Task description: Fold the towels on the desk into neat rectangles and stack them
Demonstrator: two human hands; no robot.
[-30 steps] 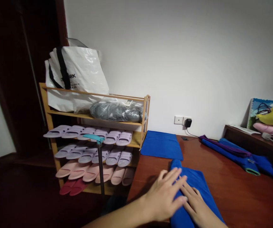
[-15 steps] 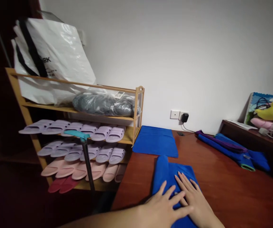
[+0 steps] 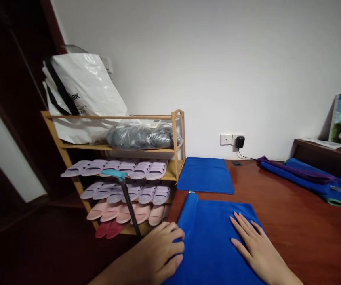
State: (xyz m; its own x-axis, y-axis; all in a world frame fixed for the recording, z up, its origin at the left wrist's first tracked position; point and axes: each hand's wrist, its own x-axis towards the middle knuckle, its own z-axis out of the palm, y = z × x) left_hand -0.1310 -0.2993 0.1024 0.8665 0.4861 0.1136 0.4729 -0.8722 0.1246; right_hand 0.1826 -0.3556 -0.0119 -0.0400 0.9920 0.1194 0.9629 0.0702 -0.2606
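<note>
A blue cloth lies on the reddish-brown table, its left side raised in a rounded fold with a small white tag at the top. My left hand is at that left edge, fingers curled round the cloth. Flat on the cloth's right part rests my right hand, its fingers spread and holding nothing. Beyond them, a second blue cloth lies flat and folded near the wall.
More blue and purple cloths lie at the table's right back. A shoe rack with slippers, a white bag and a teal-topped pole stands left. A black plug is in the wall.
My left hand has moved left, away from my right hand, and closed on the cloth's left edge. The cloth lies wider open. The view has shifted, and my right hand stays flat.
</note>
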